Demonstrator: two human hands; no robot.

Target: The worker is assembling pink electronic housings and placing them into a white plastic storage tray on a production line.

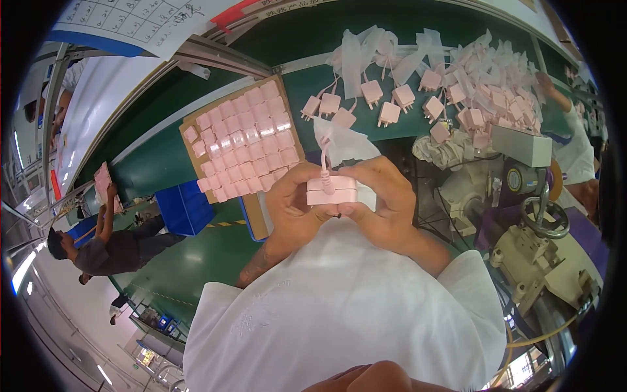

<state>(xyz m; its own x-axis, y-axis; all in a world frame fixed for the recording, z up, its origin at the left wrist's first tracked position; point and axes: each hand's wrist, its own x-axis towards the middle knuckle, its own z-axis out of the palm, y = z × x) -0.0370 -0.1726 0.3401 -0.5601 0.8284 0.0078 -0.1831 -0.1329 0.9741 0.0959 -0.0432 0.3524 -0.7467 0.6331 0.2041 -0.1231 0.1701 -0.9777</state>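
Green-topped workbench spans far side. Left: blue plastic bin beside bench; right of it, brown cardboard tray bearing rows of pink plastic blocks. Near centre, your left hand and right hand both grasp pink boxy adapter by its sides, in front of your white shirt, cable toward far side. Far right: pile of pink pronged plugs, translucent wrappings. Near right: beige metal machine, grey handwheel.

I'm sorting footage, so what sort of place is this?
Probably a factory assembly area: many square pink plastic plug adapters on a green workbench, a flat brown cardboard tray of pink plastic pieces, and a bulky beige metal machine.
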